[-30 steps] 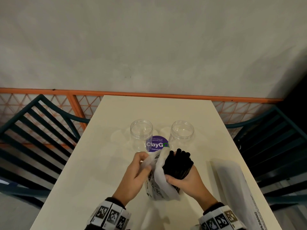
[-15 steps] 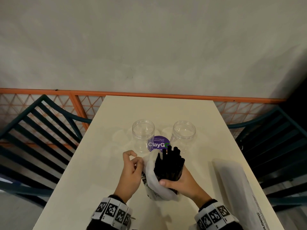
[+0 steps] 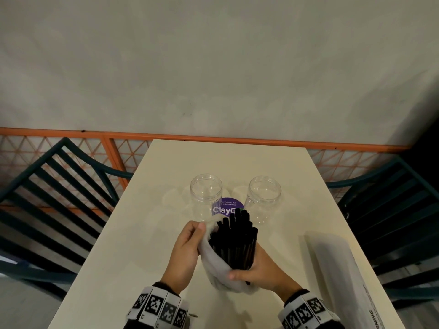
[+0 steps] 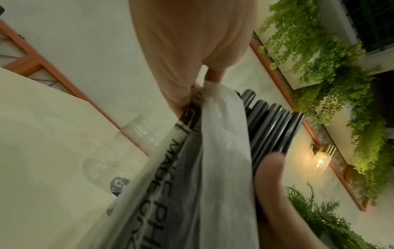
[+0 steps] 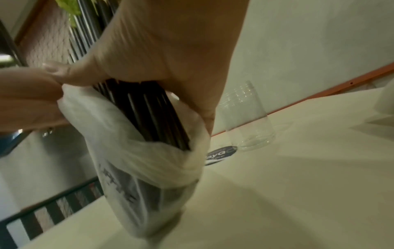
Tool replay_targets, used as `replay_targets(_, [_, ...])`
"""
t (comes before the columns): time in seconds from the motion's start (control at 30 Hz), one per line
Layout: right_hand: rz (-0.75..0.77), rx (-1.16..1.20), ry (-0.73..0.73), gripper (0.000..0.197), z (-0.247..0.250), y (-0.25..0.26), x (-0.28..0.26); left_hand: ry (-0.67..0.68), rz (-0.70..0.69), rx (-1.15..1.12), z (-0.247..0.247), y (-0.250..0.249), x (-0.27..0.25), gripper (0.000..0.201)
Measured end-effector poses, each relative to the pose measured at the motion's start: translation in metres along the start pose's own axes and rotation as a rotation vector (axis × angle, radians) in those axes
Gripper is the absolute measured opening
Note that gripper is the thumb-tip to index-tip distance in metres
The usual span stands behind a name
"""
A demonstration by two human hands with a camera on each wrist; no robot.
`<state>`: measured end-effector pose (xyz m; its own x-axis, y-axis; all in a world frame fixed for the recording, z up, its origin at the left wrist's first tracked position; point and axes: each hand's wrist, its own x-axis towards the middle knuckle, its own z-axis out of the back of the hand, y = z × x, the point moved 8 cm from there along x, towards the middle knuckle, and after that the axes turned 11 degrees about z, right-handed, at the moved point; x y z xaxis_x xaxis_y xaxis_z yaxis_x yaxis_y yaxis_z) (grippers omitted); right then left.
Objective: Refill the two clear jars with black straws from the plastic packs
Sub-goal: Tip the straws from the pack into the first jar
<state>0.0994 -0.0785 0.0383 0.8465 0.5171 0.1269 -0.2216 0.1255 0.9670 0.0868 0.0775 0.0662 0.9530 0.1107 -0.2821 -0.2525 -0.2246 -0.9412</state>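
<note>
Two clear jars stand empty on the cream table, the left jar (image 3: 206, 197) and the right jar (image 3: 264, 198). In front of them my right hand (image 3: 256, 269) grips a bundle of black straws (image 3: 237, 243) that stands nearly upright, half out of its white plastic pack (image 3: 213, 264). My left hand (image 3: 190, 243) pinches the pack's upper edge and holds it peeled down beside the straws. The left wrist view shows the printed pack (image 4: 224, 151) against the straws (image 4: 275, 128). In the right wrist view the pack (image 5: 136, 144) bunches around the straws (image 5: 145, 114).
A second white plastic pack (image 3: 342, 276) lies at the table's right edge. A purple round sticker (image 3: 228, 207) sits on the table between the jars. Dark slatted chairs flank the table, one on the left (image 3: 52, 198) and one on the right (image 3: 389, 210). An orange rail runs behind.
The straw bundle has risen and turned more upright, standing further out of the pack. My left hand moved from the pack's side to its upper edge and pulled the plastic down.
</note>
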Motion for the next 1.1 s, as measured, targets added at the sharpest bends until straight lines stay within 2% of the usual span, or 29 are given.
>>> replay_targets(0.1, [-0.056,-0.05,0.092,0.083,-0.006,-0.01,-0.003,-0.087,-0.01,0.062,0.005,0.004,0.0,0.025])
replay_targets(0.2, [-0.056,-0.12,0.146,0.086,-0.009,-0.013,0.001,-0.157,0.006,0.033,0.009,0.005,0.001,0.023])
replay_targets(0.27, [-0.062,-0.181,0.164,0.09,-0.01,-0.017,0.004,-0.17,0.015,0.029,0.009,0.003,0.003,0.02])
replay_targets(0.33, [-0.072,-0.207,0.173,0.089,-0.011,-0.021,0.004,-0.124,0.013,0.043,0.004,-0.005,0.003,0.017])
replay_targets(0.4, [-0.073,-0.191,0.173,0.088,-0.012,-0.021,0.003,-0.079,-0.088,0.196,-0.002,-0.017,0.002,0.019])
replay_targets(0.47, [-0.059,-0.17,0.171,0.086,-0.012,-0.02,0.003,-0.099,-0.197,0.383,-0.002,-0.026,0.002,0.017])
replay_targets(0.53, [-0.058,-0.18,0.177,0.085,-0.012,-0.02,0.003,-0.103,-0.22,0.415,0.001,-0.03,0.006,0.013])
replay_targets(0.63, [-0.057,-0.202,0.18,0.086,-0.011,-0.021,0.003,-0.027,-0.123,0.365,0.0,-0.024,0.014,0.021])
replay_targets(0.73, [-0.021,-0.189,0.16,0.084,-0.012,-0.017,0.005,-0.071,-0.076,0.297,0.001,-0.02,0.019,0.026])
replay_targets(0.83, [-0.026,-0.217,0.135,0.088,-0.009,-0.023,0.006,-0.125,0.005,0.141,0.003,-0.011,0.023,0.019])
replay_targets(0.9, [-0.045,-0.275,0.143,0.09,-0.006,-0.028,0.006,-0.137,0.109,-0.003,0.006,-0.001,0.025,0.01])
replay_targets(1.0, [-0.129,-0.333,0.228,0.095,-0.005,-0.03,0.003,-0.138,0.185,-0.151,0.008,0.008,0.026,0.007])
replay_targets(1.1, [-0.193,-0.425,0.33,0.107,-0.006,-0.034,-0.001,-0.073,0.174,-0.247,0.006,0.011,0.027,0.02])
